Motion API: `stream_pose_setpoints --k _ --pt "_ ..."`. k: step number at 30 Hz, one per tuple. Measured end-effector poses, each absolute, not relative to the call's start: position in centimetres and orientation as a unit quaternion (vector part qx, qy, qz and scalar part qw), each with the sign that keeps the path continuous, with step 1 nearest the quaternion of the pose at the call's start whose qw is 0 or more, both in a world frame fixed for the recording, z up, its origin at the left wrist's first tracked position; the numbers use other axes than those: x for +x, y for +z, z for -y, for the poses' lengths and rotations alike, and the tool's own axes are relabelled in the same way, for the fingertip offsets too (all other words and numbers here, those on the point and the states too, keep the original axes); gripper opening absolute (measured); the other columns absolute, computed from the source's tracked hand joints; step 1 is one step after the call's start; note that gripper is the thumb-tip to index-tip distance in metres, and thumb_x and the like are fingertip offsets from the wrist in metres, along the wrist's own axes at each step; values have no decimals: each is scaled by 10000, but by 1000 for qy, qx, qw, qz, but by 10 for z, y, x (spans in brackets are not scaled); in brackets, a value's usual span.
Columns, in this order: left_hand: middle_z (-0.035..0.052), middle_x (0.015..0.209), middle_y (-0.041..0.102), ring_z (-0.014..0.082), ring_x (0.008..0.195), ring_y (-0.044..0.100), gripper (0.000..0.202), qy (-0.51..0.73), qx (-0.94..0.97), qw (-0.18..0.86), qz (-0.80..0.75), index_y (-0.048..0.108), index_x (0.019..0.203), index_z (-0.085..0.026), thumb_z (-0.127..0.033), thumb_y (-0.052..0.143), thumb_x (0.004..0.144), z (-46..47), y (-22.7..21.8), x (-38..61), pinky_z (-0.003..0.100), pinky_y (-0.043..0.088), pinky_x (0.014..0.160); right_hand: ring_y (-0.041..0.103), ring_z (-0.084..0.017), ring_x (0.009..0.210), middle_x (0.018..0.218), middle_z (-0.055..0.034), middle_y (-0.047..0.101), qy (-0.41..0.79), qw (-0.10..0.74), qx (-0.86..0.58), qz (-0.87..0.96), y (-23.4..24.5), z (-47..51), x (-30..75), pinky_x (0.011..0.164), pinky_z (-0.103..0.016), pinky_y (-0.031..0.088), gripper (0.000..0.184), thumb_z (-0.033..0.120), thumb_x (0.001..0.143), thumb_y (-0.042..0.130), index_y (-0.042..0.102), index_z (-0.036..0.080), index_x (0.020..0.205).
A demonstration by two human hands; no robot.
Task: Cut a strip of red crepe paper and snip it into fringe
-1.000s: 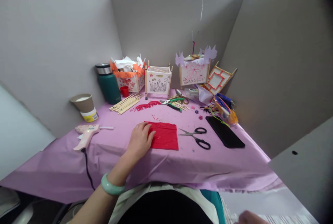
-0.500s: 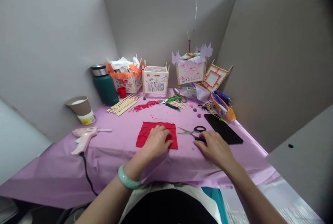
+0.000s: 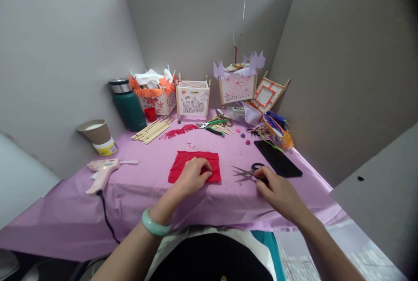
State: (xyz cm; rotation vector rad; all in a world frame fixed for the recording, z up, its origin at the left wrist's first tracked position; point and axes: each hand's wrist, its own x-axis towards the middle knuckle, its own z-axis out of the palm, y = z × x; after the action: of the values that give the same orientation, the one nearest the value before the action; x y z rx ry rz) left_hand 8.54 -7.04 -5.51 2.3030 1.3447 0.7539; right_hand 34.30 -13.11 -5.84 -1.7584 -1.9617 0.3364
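Note:
A sheet of wrinkled red crepe paper [image 3: 179, 166] lies near the front of the table. My left hand [image 3: 193, 175], with a pale green bangle at the wrist, is on top of it. Its fingers are curled, with thumb and fingertips close together against the paper toward its right side. To the right, my right hand [image 3: 277, 189] grips the black handles of a pair of scissors [image 3: 244, 171]. The blades point left toward the paper, slightly parted, and cast a shadow on the cloth. One handle loop shows above the fingers; the other is mostly covered.
A pink glue gun [image 3: 103, 172] lies at left, below a tilted brown cup [image 3: 98, 131] and green bottle [image 3: 129, 109]. Bamboo sticks [image 3: 153, 129], red fringe [image 3: 181, 131] and green-handled pliers [image 3: 214, 126] lie farther back. Decorated lanterns [image 3: 193, 101] line the back. A black phone [image 3: 277, 159] lies right.
My right hand has closed round the scissors' handles and brought them slightly right, tilting them up a little. My left hand stays on the red crepe paper. The view has shifted slightly.

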Motion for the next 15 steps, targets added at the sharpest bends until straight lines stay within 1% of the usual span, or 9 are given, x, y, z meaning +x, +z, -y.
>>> stream_pose_setpoints --k 5,10,15 --pt "29 809 669 190 801 586 66 277 812 190 -476 639 761 -193 -186 577 780 72 -54 84 322 432 744 612 -187 833 937 -27 655 135 256 -611 737 -58 142 326 716 -293 409 166 241 832 416 539 215 939" --pt "27 817 669 187 803 580 64 281 812 188 -475 643 771 -191 -188 581 783 73 -55 85 319 425 737 604 -185 796 885 -26 653 125 227 -593 762 -55 140 310 704 -286 397 174 198 807 418 545 204 925" --pt "26 813 668 184 804 573 64 282 816 183 -470 641 765 -191 -184 581 787 74 -56 85 322 415 748 600 -175 759 862 -28 658 132 226 -575 775 -52 139 308 691 -277 399 191 180 784 425 557 199 921"
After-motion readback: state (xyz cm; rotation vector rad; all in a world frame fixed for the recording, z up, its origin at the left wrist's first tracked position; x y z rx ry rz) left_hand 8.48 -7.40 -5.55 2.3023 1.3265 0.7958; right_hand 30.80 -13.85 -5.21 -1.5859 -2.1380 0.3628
